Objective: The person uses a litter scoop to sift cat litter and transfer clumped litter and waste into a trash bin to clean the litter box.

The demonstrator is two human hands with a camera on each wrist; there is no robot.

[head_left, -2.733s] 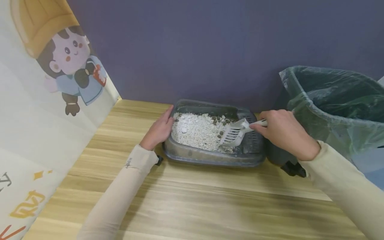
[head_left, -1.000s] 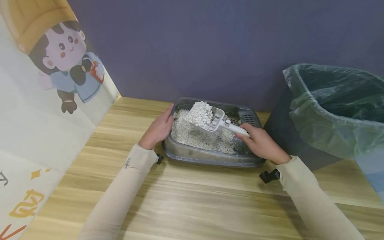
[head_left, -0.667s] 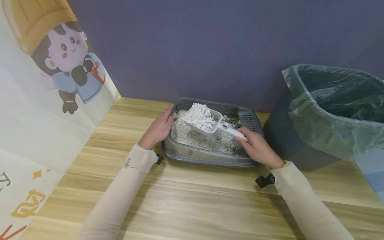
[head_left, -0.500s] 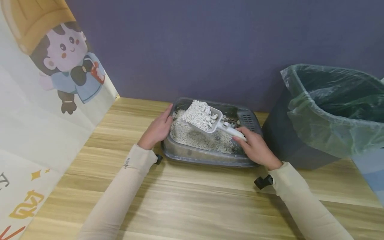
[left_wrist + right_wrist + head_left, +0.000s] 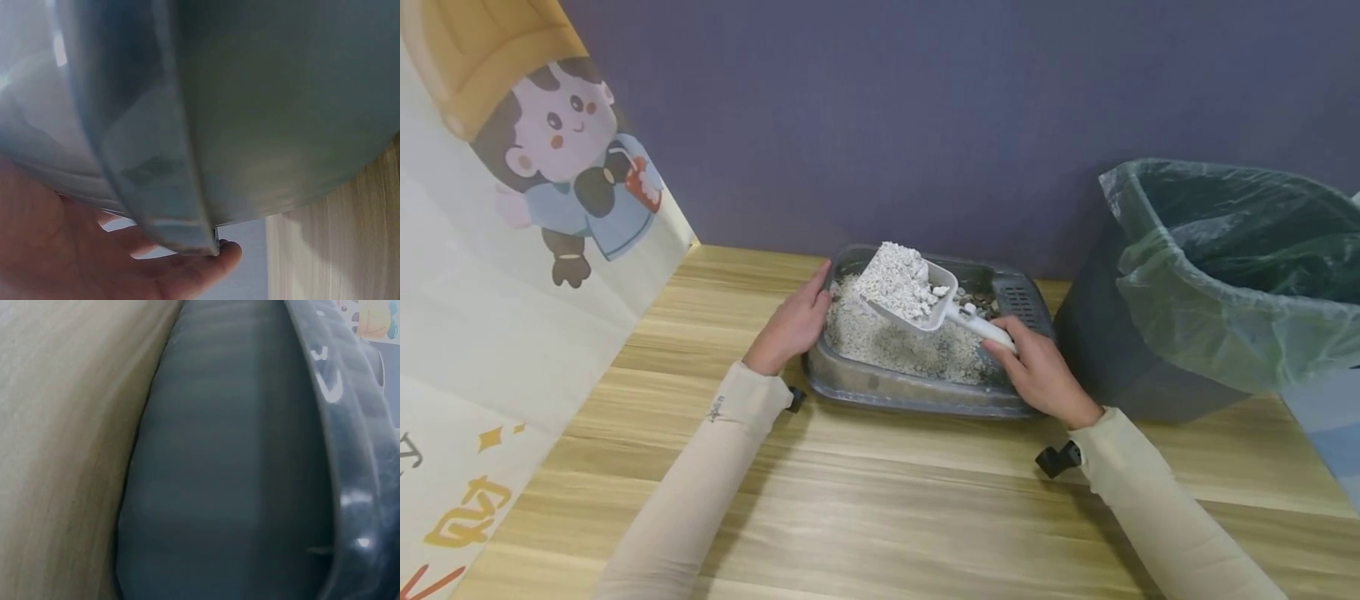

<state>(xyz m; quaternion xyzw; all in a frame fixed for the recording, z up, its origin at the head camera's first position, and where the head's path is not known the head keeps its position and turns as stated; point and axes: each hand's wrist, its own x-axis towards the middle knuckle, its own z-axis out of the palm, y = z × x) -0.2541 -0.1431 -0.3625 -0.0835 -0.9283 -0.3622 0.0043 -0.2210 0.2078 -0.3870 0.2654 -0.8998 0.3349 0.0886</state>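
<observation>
My right hand (image 5: 1043, 372) grips the handle of a white litter scoop (image 5: 981, 321), which it holds over a grey litter box (image 5: 917, 398). White clumpy litter (image 5: 895, 282) is heaped on the scoop's blade, hiding its slots. Pale litter (image 5: 925, 354) covers the box floor below, and brown bits show near the perforated right end. At the box's left end my left hand (image 5: 792, 327) holds the rim. Its fingers (image 5: 197, 272) pass under the rim's edge in the left wrist view. The right wrist view shows the box's outer side (image 5: 206, 456), with no hand visible.
A tall dark bin (image 5: 1138, 342) with a translucent green liner (image 5: 1195, 325) stands open just right of the litter box. A purple wall (image 5: 880, 125) rises behind, and a white wall with cartoon pictures (image 5: 467, 275) flanks the left. Wood-grain tabletop (image 5: 880, 500) stretches in front.
The scoop, first unladen and tilted at the box's right end, has moved left and now carries heaped litter. It rises slightly over the last half second. My left hand stays put.
</observation>
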